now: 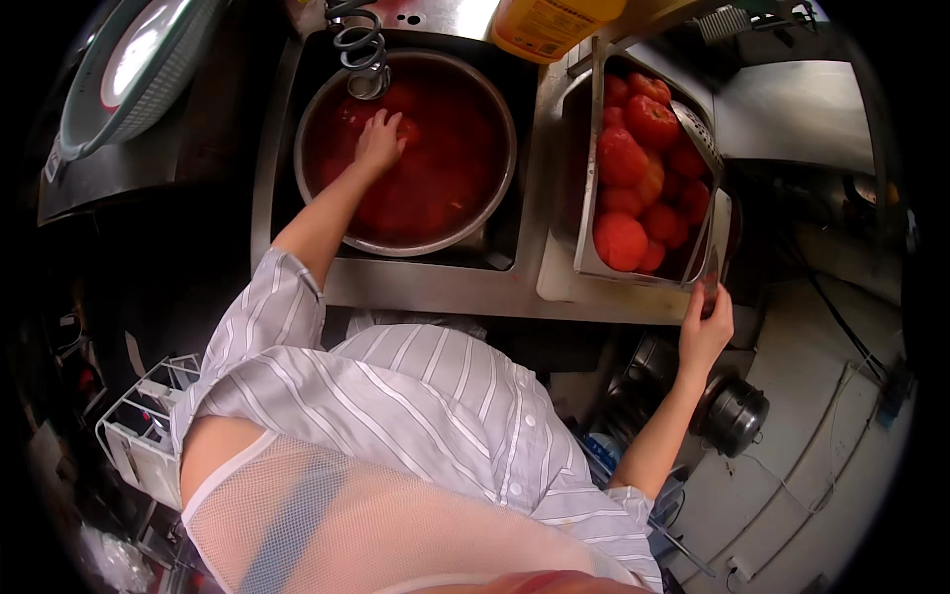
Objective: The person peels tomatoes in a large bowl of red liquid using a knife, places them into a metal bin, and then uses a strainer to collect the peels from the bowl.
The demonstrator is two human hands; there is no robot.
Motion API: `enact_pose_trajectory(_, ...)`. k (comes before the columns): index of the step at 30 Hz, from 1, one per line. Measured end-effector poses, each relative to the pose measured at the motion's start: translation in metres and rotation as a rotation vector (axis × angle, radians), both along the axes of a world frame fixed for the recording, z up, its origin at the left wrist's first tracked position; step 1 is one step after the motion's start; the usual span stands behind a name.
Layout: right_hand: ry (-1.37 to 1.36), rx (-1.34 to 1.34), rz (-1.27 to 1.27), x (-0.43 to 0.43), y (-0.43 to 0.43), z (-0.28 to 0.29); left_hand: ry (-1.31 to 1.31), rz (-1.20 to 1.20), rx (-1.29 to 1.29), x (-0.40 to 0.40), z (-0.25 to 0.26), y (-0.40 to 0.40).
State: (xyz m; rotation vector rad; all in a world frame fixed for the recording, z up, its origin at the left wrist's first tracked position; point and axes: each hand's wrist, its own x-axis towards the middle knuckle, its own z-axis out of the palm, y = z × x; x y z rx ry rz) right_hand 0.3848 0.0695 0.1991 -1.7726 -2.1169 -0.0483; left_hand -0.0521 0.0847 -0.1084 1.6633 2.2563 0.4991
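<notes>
My left hand (380, 141) is over a round metal basin (507, 160) filled with red liquid (438, 189). Its fingers are spread at the surface, beside a partly sunken tomato (407, 132); whether they grip it is unclear. More red shapes show dimly in the liquid. At the right, my right hand (706, 327) is closed around the dark handle of a knife (718, 230), whose broad blade points away from me. The blade stands along the right side of a rectangular metal pan (586, 200) holding several red tomatoes (622, 157).
A coiled spring faucet (361, 44) hangs over the basin, which sits in a steel sink (393, 286). A yellow container (553, 30) stands behind. Inside the pan is a perforated metal utensil (696, 132). A pale cutting board (560, 275) lies beneath it. A green basket (141, 111) is upper left.
</notes>
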Motion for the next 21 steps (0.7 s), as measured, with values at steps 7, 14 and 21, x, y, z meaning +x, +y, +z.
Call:
enact_pose_trajectory(7, 0.019, -0.073, -0.124, -0.02, -0.066, 0.002, -0.257, 0.081, -0.504, 0.03, -0.05, 0.021)
enact_pose_trajectory(14, 0.696, -0.222, -0.01, -0.111, -0.077, 0.005, -2.128, 0.631, -0.275, 0.036, 0.006, -0.044)
enact_pose_trajectory(21, 0.739, -0.674, 0.31, -0.236, -0.034, -0.083, -2.361, 0.632, 0.134, 0.042, 0.097, -0.076)
